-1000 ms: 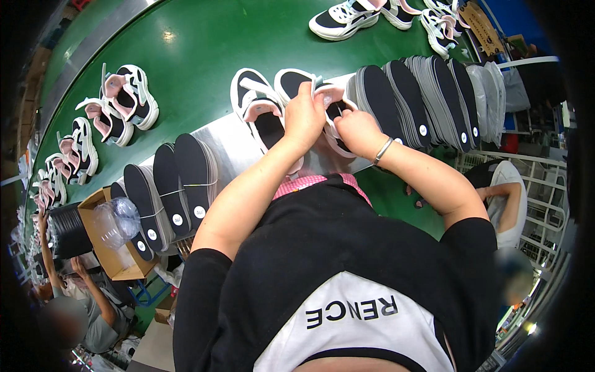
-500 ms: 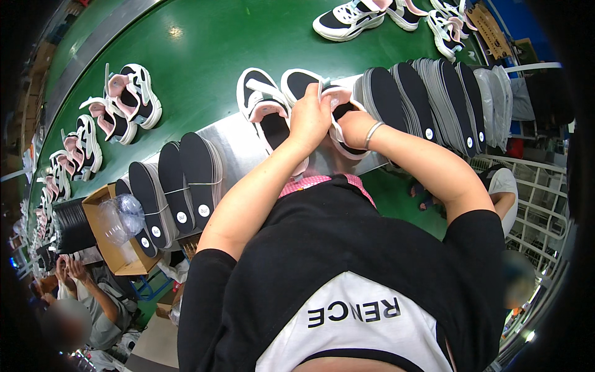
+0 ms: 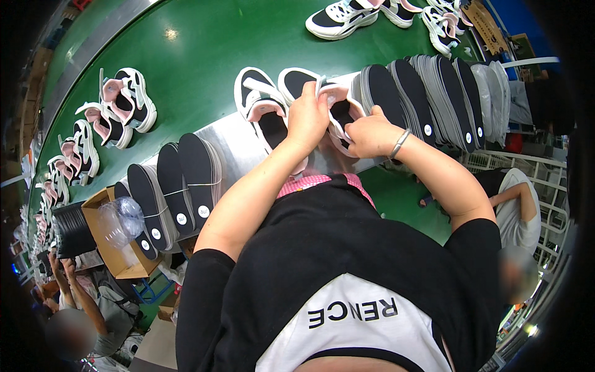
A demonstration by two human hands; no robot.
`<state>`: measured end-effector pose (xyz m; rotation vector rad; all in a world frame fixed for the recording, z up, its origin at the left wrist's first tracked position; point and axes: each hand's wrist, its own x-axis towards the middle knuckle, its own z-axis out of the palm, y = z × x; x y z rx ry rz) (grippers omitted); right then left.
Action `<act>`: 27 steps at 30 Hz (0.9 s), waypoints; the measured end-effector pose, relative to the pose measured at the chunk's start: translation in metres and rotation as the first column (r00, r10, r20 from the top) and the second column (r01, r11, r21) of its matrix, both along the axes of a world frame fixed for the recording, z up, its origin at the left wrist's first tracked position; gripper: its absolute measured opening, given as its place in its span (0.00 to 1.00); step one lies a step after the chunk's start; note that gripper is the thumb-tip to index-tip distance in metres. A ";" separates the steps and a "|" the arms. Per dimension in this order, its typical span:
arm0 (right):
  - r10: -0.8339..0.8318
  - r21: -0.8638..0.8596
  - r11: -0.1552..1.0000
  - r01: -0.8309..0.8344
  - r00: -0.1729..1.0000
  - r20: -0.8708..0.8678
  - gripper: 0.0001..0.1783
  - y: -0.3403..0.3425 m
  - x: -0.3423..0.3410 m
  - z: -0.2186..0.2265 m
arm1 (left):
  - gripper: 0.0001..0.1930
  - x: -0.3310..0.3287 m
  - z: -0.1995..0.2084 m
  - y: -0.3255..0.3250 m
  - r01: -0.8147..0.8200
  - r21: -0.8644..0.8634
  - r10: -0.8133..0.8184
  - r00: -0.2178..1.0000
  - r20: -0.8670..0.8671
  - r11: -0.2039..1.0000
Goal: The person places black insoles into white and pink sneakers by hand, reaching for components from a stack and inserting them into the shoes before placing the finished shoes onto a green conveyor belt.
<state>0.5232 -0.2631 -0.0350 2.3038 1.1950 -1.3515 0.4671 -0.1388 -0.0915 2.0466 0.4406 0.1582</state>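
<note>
Both hands meet over a black, white and pink sneaker that lies at the near edge of the metal bench, just in front of the person's chest. The left hand is curled around the shoe's left side and collar, fingers pinching the upper by the opening; the right hand, a thin bracelet on its wrist, is closed on the shoe's right side, fingertips pressed at the rim of the opening. The black inside of the shoe shows between the two hands. Touching the left hand's outer side lies a second sneaker of the same kind, opening upward, with no hand in it. Right of the right hand, a long row of black insoles stands on edge, very close to the knuckles, so there is little room on that side. To the left along the bench, another bundle of black insoles leans upright, well apart from the hands, with bare metal between. Beyond the bench runs a green conveyor belt, wide and mostly open directly ahead, carrying finished sneakers at far left and more sneakers at the top. A cardboard box sits low left, below the bench end.
</note>
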 end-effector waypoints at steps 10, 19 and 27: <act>-0.069 0.274 0.959 0.073 0.997 -0.022 0.14 -0.025 -0.002 -0.008 | 0.12 -0.010 0.003 -0.005 -0.009 0.063 0.006 0.999 0.048 0.998; -0.101 0.324 0.944 0.066 0.991 0.093 0.17 -0.026 -0.021 0.033 | 0.14 -0.033 0.002 -0.004 0.000 -0.032 0.002 0.998 0.057 0.999; -0.028 0.153 0.988 0.013 0.995 0.099 0.13 -0.028 -0.015 -0.032 | 0.13 -0.012 -0.004 -0.009 -0.013 -0.067 0.015 1.000 0.023 0.998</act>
